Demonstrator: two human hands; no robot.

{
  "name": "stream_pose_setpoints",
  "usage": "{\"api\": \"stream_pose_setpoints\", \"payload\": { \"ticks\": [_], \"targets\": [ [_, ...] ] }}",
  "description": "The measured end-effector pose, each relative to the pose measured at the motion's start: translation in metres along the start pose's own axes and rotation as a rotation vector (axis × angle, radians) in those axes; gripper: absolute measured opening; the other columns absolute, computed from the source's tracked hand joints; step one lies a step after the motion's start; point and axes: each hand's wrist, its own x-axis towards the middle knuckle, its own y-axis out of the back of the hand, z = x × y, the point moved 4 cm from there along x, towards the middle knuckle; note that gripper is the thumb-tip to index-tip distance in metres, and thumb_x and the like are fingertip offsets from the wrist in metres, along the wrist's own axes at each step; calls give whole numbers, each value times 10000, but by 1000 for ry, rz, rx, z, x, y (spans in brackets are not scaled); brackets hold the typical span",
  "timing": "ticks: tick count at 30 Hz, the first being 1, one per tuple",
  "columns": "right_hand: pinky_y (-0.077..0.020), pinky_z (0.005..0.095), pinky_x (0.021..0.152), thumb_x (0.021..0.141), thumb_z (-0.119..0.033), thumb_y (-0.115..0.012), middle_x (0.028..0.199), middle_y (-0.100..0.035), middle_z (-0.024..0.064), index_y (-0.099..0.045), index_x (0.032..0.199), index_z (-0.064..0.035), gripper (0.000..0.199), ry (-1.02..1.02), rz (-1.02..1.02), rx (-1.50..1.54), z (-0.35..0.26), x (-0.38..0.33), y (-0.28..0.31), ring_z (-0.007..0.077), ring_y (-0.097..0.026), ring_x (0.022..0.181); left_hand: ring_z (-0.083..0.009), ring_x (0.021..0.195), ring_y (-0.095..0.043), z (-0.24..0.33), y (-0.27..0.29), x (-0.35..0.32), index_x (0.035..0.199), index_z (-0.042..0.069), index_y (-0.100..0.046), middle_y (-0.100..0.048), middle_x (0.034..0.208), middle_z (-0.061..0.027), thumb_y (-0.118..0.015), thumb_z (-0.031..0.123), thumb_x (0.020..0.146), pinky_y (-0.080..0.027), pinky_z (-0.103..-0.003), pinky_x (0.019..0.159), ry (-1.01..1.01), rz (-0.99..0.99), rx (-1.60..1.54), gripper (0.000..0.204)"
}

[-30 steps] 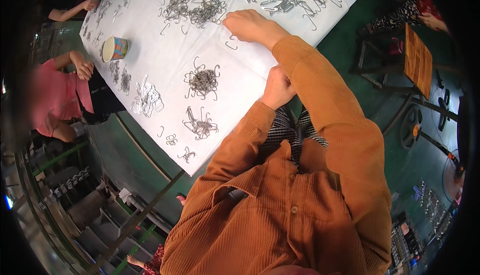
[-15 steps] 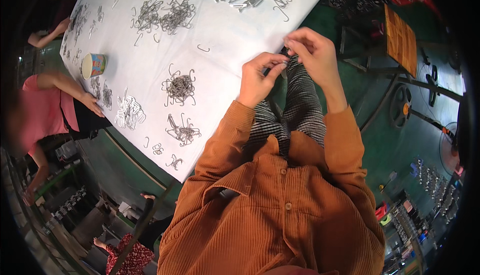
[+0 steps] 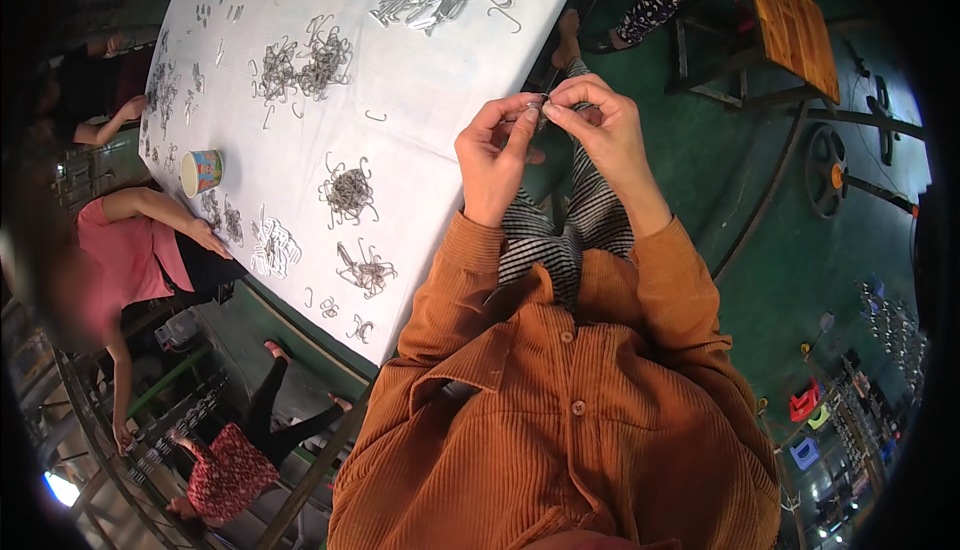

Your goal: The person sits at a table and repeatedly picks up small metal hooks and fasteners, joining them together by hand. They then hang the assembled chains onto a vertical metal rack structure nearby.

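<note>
Both hands meet just past the white desk's (image 3: 420, 130) near edge, over a striped lap. The left hand (image 3: 492, 155) and right hand (image 3: 600, 130) pinch one small metal hook (image 3: 541, 110) between their fingertips; its shape is mostly hidden. Hook piles (image 3: 350, 193) dot the desk. Beyond the edge lies open green floor (image 3: 760, 250) with a wooden stool (image 3: 790, 25).

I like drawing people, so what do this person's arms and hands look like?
Both arms wear long, ribbed orange corduroy sleeves with cuffs ending at the wrists. The left hand and right hand are bare: no gloves, and no rings or watch that I can see.
</note>
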Motion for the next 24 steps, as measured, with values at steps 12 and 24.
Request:
{"api": "stream_pose_setpoints", "payload": {
  "ticks": [12,24],
  "targets": [
    [-536,234,752,833,14,-667,942,-634,62,-629,873,43,62,39,51,275,0,-4,-5,120,-647,833,-107,782,-615,8,-14,-6,1026,-15,-652,-606,943,-58,-634,-15,857,-573,-243,575,-146,1,99,170],
    [-497,235,817,842,32,-653,935,-629,64,-609,881,13,63,136,7,216,-8,-8,0,117,-618,877,-212,737,-650,16,69,103,968,64,-718,-677,901,-113,-650,56,831,-516,-295,660,-560,259,905,153]
  ]
}}
